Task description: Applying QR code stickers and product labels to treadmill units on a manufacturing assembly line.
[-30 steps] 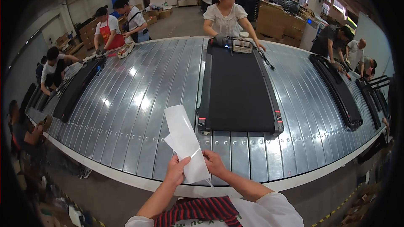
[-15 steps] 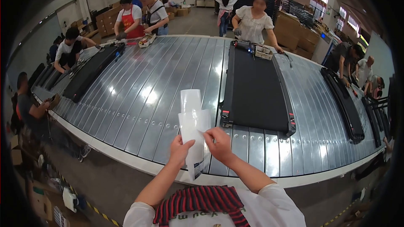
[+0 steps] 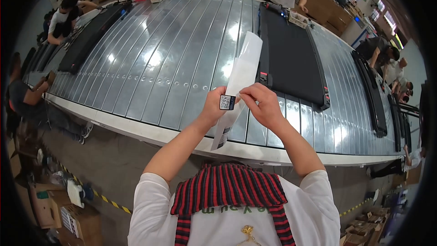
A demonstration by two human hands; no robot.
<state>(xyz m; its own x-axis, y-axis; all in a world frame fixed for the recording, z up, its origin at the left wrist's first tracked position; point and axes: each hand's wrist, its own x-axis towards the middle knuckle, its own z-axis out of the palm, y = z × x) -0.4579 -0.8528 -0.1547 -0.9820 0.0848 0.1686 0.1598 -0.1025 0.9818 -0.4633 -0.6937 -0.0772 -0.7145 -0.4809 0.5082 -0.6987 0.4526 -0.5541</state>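
My left hand (image 3: 214,107) is closed round a long strip of glossy white label sheets (image 3: 244,70), held tilted over the near edge of the conveyor. Its lower end curls down below the hand and carries dark print. A small black-and-white label with a square code (image 3: 226,102) lies across the strip beside my left fingers. The fingertips of my right hand (image 3: 264,105) are pinched together at the label's upper right corner. Just beyond my right hand lies a flat black treadmill deck (image 3: 291,54) with red marks at its near corners.
The metal slat conveyor (image 3: 173,64) runs across in front of me. More black decks lie at the left (image 3: 93,38) and right (image 3: 371,93). A parts box (image 3: 298,19) stands at the deck's far end. Several people work along the far side and both ends.
The view has tipped downward. My hands and the white sheets now appear higher, and the coded label shows between my hands. My right fingers have come to its edge.
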